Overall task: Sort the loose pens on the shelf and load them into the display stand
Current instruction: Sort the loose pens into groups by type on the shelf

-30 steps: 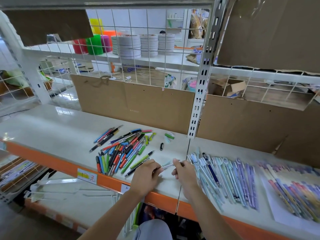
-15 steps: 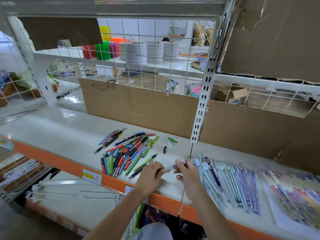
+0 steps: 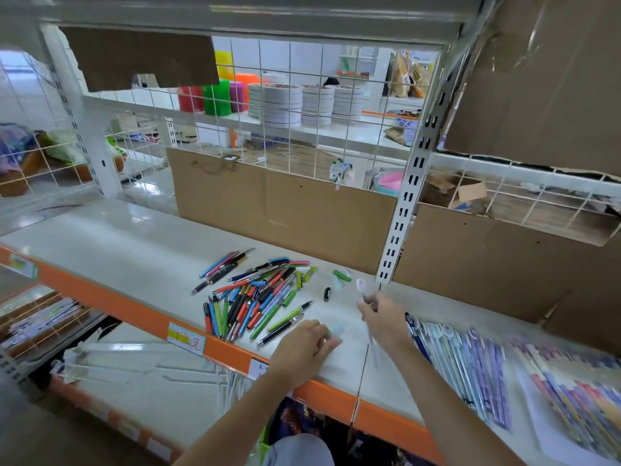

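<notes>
— How are the hands placed?

— The right hand (image 3: 381, 319) is raised just above the shelf (image 3: 134, 260), its grip pinched round a pale pen (image 3: 366, 311) held nearly upright and blurred. The left hand (image 3: 302, 348) is laid on the shelf, fingers loosely curled; whether anything is held cannot be told.

— And the pens?

— A loose pile of coloured pens (image 3: 255, 297) is spread left of the hands; pastel pens (image 3: 463, 361) are laid in rows on the right.

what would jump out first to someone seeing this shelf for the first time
The bright heap of loose pens on the white shelf, left of centre. Next, the right hand lifted above the shelf, gripping a pale, blurred pen, with the left hand resting near the front edge. To the right lie rows of pastel pens.
</notes>
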Available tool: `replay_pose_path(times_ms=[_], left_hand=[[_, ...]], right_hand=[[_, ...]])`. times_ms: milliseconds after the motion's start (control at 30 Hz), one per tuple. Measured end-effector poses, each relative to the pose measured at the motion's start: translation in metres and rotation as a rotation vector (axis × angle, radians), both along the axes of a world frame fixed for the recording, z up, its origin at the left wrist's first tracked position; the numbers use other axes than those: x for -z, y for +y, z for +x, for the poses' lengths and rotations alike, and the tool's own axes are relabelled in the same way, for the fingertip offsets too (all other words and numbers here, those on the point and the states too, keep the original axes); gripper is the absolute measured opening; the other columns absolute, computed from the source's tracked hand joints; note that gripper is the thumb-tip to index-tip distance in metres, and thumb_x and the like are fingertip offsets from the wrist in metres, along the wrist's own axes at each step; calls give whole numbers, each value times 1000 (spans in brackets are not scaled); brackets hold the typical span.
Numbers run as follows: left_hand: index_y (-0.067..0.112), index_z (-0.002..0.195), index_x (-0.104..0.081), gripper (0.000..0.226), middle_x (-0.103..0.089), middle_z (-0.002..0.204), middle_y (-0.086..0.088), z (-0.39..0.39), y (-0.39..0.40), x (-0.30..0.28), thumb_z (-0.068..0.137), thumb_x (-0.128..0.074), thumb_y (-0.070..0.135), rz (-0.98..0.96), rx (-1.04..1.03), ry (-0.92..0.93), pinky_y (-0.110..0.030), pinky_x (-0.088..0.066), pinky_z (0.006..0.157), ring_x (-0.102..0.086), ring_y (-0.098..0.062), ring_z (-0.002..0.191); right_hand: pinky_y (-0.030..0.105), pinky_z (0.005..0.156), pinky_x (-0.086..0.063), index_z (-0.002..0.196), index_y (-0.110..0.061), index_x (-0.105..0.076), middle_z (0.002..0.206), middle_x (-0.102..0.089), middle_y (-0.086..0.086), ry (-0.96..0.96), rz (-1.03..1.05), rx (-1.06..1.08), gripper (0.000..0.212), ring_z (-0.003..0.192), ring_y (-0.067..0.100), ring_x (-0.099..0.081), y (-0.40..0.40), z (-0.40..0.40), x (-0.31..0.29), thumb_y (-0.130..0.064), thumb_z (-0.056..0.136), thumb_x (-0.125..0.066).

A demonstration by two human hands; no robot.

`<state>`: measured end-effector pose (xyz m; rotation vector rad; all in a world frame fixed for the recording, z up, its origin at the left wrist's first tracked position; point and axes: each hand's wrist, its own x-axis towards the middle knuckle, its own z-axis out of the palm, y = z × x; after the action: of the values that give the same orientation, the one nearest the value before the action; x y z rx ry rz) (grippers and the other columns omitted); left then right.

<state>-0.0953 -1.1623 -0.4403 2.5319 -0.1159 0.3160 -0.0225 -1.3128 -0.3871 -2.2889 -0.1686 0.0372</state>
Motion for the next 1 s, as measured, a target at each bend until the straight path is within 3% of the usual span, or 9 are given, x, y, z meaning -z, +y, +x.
replay_pose_path(times_ms=[100, 167, 233, 300, 400, 533, 767, 1000], left_hand=[[21, 105, -60, 28, -50, 93, 9, -2, -2, -1, 93, -50, 44, 28, -7, 22, -21, -40, 75, -49, -7, 87], [22, 108, -58, 26, -51, 98, 8, -3, -2, -3, 92, -51, 41, 40, -14, 39, -24, -43, 78, -50, -9, 88], [21, 108, -58, 24, -52, 100, 5, -3, -3, -5, 93, -50, 37, 64, -29, 35, -26, -45, 79, -51, -11, 91], [19, 106, -59, 21, -53, 101, 5, -3, -3, -5, 93, -49, 33, 59, -51, 13, -27, -45, 79, -51, -12, 93], [15, 101, -59, 17, -51, 102, 2, 0, -1, -6, 94, -47, 26, 17, -151, -37, -22, -41, 80, -50, -13, 95], [17, 101, -56, 15, -48, 103, 1, 6, 15, -11, 95, -44, 24, 50, -302, -76, -25, -39, 86, -47, -15, 98], [16, 105, -52, 22, -48, 104, 0, 6, 44, -5, 95, -46, 35, 217, -399, 42, -25, -36, 85, -43, -15, 97], [17, 112, -54, 27, -53, 105, 1, 9, 41, -1, 98, -38, 35, 195, -403, 21, -26, -37, 86, -45, -15, 99]], right_hand=[[30, 75, -42, 117, -8, -49, 113, -57, 11, 40, -416, -104, 23, 101, 26, -57, -8, -4, 17, -15, 95, -46], [31, 76, -43, 123, -11, -42, 121, -49, 8, -107, -669, -134, 27, 107, 25, -53, -11, -9, 20, -12, 96, -40], [30, 82, -40, 126, -16, -43, 123, -45, 4, -272, -786, -137, 30, 114, 22, -45, -14, -11, 19, -19, 96, -38], [33, 93, -33, 126, -24, -46, 123, -44, 0, -316, -809, -141, 30, 118, 21, -38, -19, -10, 22, -29, 97, -38], [35, 104, -27, 127, -29, -47, 126, -41, -2, -231, -718, -133, 31, 124, 21, -32, -28, -11, 28, -31, 97, -38], [28, 99, -32, 130, -19, -44, 128, -40, 2, -253, -731, -160, 34, 118, 20, -36, -37, -15, 32, -26, 98, -36], [38, 102, -28, 128, -19, -39, 132, -41, 5, -128, -876, 47, 39, 123, 22, -37, -59, -8, 25, -31, 92, -38], [33, 90, -32, 118, -19, -49, 118, -44, 1, -328, -725, -99, 28, 113, 20, -39, -18, -1, 22, -30, 94, -40]])
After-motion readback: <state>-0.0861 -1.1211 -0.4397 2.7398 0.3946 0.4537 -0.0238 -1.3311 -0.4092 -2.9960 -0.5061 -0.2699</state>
